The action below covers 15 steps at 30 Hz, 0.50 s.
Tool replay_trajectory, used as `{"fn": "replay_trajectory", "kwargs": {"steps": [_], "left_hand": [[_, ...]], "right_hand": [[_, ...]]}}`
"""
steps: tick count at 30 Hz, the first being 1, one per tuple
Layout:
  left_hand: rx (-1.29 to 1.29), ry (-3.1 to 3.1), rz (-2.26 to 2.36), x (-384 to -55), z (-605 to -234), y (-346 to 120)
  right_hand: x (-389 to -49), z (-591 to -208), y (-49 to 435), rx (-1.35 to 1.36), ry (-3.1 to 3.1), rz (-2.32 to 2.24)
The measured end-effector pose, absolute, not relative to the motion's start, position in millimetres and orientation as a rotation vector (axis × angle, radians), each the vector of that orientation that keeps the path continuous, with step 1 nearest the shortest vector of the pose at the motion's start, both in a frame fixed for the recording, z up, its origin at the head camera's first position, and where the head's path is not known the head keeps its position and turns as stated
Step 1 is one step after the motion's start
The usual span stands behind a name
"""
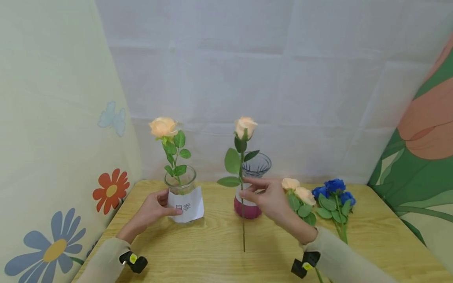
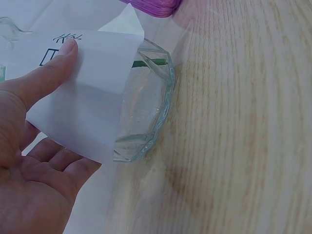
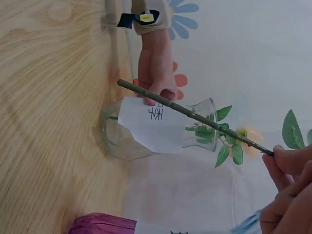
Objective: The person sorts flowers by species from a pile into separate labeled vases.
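Observation:
My left hand (image 1: 153,209) grips a clear glass vase (image 2: 144,114) by its side, thumb over the white paper label (image 1: 194,206) with handwritten characters. Inside that vase stands a peach rose (image 1: 164,127) with green leaves, its stem end showing through the glass near the bottom. Between thumb and fingers, my right hand (image 1: 274,198) pinches the stem (image 3: 195,116) of a pale peach rose (image 1: 245,127). This rose is upright, bloom at the top, and the bare stem end points down in front of a second vase (image 1: 247,210) with a purple-pink base.
The second vase has a flared bluish glass rim (image 1: 258,164) and a white label. Right of it, peach roses (image 1: 305,195) and blue roses (image 1: 334,185) lie on the wooden table (image 1: 198,251). A white cloth (image 1: 212,78) hangs behind, with flower-printed panels at both sides.

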State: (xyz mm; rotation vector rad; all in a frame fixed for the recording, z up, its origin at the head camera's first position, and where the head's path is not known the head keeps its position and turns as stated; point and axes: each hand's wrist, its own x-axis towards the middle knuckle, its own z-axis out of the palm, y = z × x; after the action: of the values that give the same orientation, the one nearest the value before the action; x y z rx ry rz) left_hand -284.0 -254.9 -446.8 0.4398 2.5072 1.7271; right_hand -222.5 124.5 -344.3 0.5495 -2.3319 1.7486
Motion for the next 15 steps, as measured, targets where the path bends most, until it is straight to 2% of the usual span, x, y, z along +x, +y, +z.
{"fn": "replay_trajectory", "kwargs": {"steps": [15], "left_hand": [[0.45, 2.509, 1.718, -285, -446, -256]], "right_hand": [[-249, -332, 64, 0.651, -2.231, 1.702]]}}
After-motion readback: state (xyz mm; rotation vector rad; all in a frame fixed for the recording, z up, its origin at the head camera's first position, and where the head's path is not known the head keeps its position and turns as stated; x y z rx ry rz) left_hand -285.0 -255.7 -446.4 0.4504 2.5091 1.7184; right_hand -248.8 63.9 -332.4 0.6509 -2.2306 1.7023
